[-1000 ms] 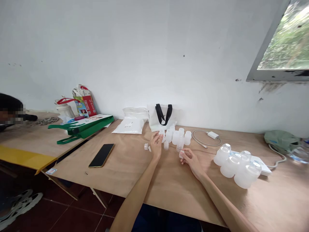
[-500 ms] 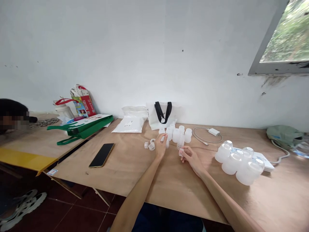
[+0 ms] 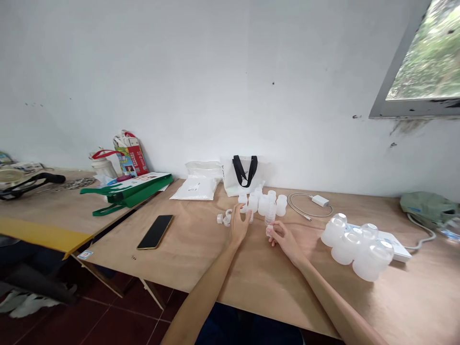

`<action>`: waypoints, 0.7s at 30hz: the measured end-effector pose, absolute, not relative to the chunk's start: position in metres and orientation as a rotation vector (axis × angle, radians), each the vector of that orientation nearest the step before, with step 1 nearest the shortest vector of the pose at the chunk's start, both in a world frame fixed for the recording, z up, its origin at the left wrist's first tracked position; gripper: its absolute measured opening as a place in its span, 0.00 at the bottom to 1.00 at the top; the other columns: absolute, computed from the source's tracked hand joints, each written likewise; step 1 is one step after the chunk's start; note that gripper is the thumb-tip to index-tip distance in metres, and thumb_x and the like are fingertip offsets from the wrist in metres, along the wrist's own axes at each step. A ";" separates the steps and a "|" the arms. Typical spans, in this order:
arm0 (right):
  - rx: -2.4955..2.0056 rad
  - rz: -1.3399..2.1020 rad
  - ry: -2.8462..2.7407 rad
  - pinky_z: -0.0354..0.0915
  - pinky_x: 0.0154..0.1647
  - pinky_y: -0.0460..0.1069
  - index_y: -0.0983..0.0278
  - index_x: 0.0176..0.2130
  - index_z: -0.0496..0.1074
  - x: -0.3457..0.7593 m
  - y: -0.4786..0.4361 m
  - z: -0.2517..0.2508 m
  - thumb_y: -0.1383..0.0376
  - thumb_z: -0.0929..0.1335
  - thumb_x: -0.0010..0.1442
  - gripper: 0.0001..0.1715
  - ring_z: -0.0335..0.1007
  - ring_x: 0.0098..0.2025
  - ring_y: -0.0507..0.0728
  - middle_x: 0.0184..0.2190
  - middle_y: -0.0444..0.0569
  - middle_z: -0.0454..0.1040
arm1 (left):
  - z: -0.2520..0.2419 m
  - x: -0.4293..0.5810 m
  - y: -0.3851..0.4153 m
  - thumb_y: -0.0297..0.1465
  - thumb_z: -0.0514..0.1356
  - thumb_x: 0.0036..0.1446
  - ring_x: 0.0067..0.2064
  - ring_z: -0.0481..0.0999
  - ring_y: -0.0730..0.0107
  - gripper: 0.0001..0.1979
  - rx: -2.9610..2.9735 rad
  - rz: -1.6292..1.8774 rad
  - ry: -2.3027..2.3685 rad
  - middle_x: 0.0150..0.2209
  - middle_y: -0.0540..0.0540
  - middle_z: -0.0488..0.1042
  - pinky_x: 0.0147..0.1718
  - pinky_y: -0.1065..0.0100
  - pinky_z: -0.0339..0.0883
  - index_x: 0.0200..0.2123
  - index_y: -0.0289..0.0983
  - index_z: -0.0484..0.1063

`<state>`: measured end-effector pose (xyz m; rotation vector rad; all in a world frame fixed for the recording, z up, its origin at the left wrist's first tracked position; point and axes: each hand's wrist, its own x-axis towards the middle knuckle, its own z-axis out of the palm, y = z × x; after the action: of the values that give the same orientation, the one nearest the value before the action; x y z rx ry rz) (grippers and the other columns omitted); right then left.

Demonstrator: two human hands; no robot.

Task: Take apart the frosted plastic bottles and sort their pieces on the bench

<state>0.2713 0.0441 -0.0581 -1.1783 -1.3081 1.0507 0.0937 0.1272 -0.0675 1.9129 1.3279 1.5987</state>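
My left hand (image 3: 238, 225) is beside the cluster of translucent white bottles (image 3: 263, 205), thumb and index finger apart, and nothing shows between them. Its fingertips are close to a small bottle (image 3: 243, 198), but I cannot tell if they touch it. Several loose white rings and caps (image 3: 226, 220) lie just left of that hand. My right hand (image 3: 284, 241) pinches a small white cap (image 3: 269, 231) between thumb and fingers. It is in front of a stack of clear rings (image 3: 270, 212) standing by the bottles.
Larger translucent bottles with clear domes (image 3: 359, 247) stand at right beside a white box (image 3: 397, 247). A white cable adapter (image 3: 319, 201) lies behind. A phone (image 3: 155, 232), green bag (image 3: 132, 191), white plastic pouch (image 3: 197, 188) and black-handled bag (image 3: 230, 184) are left and back.
My left thumb and fingers have spread apart. My right hand stays in nearly the same place with the cap. The view has shifted slightly, and the person's head at far left is out of sight.
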 end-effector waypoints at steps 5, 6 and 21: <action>-1.103 1.057 -1.420 0.70 0.42 0.53 0.58 0.41 0.64 0.268 0.041 -0.058 0.43 0.74 0.52 0.29 0.75 0.36 0.57 0.35 0.46 0.78 | -0.061 0.086 0.092 0.43 0.54 0.68 0.42 0.75 0.66 0.18 2.134 1.101 1.008 0.44 0.47 0.76 0.45 0.66 0.68 0.54 0.41 0.67; -1.070 1.075 -1.454 0.70 0.45 0.54 0.59 0.39 0.65 0.268 0.040 -0.059 0.44 0.74 0.53 0.27 0.76 0.39 0.58 0.37 0.48 0.79 | -0.060 0.084 0.086 0.43 0.55 0.67 0.42 0.75 0.66 0.18 2.200 0.969 0.931 0.46 0.47 0.76 0.44 0.66 0.68 0.55 0.42 0.67; -1.250 0.586 -1.903 0.71 0.51 0.57 0.55 0.56 0.69 0.270 0.034 -0.072 0.60 0.62 0.67 0.19 0.76 0.43 0.58 0.47 0.49 0.78 | -0.077 0.040 0.125 0.39 0.57 0.66 0.48 0.74 0.60 0.11 2.145 1.620 1.348 0.48 0.43 0.70 0.47 0.60 0.72 0.49 0.41 0.69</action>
<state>0.2697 0.0343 -0.0715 -1.2499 -1.9030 0.5862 0.0395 0.1248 -0.0774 2.1452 1.3482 1.6202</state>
